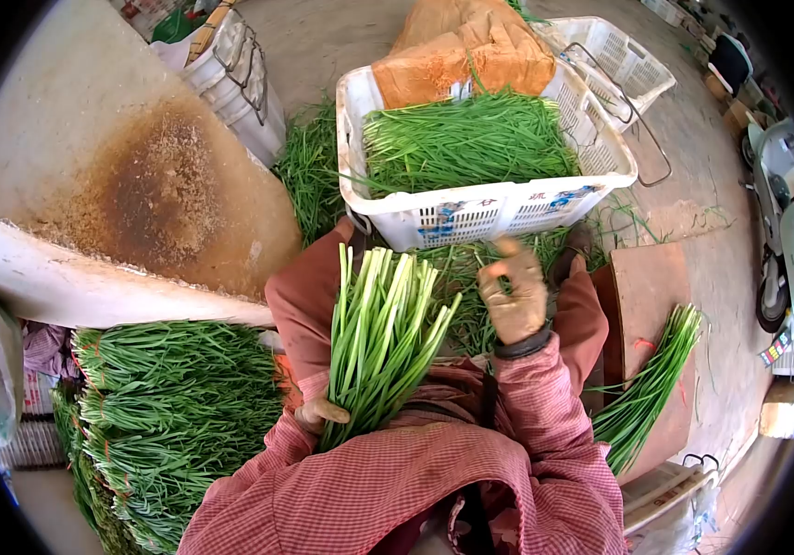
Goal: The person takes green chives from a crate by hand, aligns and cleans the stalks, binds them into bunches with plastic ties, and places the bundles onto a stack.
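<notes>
My left hand (323,413) is closed around the lower part of a thick bunch of garlic chives (380,324), held over my lap with the pale stalk ends pointing up and away. My right hand (515,294), in a soiled glove, hangs to the right of the bunch, apart from it. Its fingers are half curled with a gap between them, slightly blurred, and I see nothing in them. In front of my knees stands a white plastic crate (499,211) holding a heap of loose chives (471,139).
Tied chive bundles (175,416) are stacked at my left, beside a stained slab (166,185). Another chive bunch (651,388) lies on a brown board (651,287) at right. Behind are an orange sack (462,51), a second crate (614,55) and a scooter (781,213).
</notes>
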`<state>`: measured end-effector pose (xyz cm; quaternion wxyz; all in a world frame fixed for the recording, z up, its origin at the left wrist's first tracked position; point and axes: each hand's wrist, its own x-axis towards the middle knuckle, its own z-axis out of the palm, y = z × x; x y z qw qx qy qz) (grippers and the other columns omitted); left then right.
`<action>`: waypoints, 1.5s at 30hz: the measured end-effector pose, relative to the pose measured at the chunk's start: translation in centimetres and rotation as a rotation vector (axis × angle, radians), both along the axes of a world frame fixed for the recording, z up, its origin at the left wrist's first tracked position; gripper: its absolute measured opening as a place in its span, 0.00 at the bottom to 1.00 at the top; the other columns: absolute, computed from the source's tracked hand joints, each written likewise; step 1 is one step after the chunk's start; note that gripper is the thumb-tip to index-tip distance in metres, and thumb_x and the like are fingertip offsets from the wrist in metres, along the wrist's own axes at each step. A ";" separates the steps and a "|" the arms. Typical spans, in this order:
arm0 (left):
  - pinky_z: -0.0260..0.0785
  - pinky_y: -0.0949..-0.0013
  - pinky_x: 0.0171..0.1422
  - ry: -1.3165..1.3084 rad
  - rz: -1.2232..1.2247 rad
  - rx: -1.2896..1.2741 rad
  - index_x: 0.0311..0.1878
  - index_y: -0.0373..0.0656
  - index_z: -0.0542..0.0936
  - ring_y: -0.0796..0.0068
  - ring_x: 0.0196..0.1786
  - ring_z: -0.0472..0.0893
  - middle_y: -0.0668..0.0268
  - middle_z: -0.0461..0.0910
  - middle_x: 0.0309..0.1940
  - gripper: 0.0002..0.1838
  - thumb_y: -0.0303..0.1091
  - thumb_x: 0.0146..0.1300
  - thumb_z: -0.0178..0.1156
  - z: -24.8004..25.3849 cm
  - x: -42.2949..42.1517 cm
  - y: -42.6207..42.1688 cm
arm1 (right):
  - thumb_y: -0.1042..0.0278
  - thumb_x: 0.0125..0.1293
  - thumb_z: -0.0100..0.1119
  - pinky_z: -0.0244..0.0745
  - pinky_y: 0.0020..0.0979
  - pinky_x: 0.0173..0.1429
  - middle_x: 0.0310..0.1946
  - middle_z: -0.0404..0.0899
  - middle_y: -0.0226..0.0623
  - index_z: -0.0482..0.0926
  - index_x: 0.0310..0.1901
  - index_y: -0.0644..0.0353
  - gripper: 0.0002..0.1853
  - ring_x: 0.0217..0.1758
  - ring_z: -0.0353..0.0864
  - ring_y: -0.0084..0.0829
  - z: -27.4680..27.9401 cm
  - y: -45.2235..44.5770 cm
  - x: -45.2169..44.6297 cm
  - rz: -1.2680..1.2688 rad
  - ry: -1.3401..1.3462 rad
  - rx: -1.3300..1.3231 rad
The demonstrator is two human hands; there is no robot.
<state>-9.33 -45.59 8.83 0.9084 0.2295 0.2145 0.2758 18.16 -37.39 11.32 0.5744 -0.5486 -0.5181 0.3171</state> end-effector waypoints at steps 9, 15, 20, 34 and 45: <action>0.60 0.62 0.57 0.001 -0.018 0.004 0.61 0.34 0.53 0.54 0.54 0.68 0.45 0.65 0.52 0.45 0.35 0.37 0.61 0.3 0.5 0.5 | 0.68 0.41 0.61 0.52 0.40 0.62 0.58 0.61 0.40 0.75 0.18 0.54 0.05 0.63 0.54 0.41 -0.2 -0.7 -3.1 0.458 -0.559 0.206; 0.60 0.62 0.56 0.017 -0.019 0.004 0.61 0.34 0.53 0.54 0.53 0.68 0.45 0.65 0.52 0.45 0.35 0.36 0.61 1.0 0.9 0.4 | 0.78 0.48 0.55 0.70 0.32 0.48 0.36 0.74 0.37 0.75 0.34 0.63 0.09 0.48 0.70 0.31 0.1 3.1 3.9 -0.223 -0.079 0.089; 0.61 0.63 0.56 0.015 -0.025 -0.004 0.61 0.34 0.53 0.54 0.53 0.68 0.45 0.65 0.52 0.46 0.35 0.36 0.61 1.0 0.6 0.6 | 0.43 0.42 0.60 0.59 0.45 0.54 0.54 0.62 0.44 0.66 0.50 0.61 0.37 0.54 0.63 0.37 -5.7 1.5 9.0 -0.313 -1.209 -0.874; 0.63 0.65 0.52 0.053 -0.162 -0.034 0.61 0.37 0.56 0.57 0.49 0.71 0.47 0.66 0.51 0.45 0.36 0.35 0.64 1.0 0.8 0.7 | 0.46 0.61 0.42 0.71 0.25 0.46 0.36 0.74 0.33 0.67 0.50 0.60 0.26 0.37 0.74 0.24 -1.7 2.0 -6.2 0.530 1.179 -0.530; 0.61 0.74 0.38 -0.024 -0.116 -0.045 0.54 0.37 0.64 0.73 0.33 0.69 0.62 0.72 0.34 0.36 0.41 0.38 0.61 -2.6 0.3 2.6 | 0.60 0.59 0.53 0.72 0.23 0.28 0.24 0.77 0.35 0.77 0.27 0.59 0.12 0.23 0.74 0.23 -5.0 -0.5 1.9 0.287 0.614 -0.480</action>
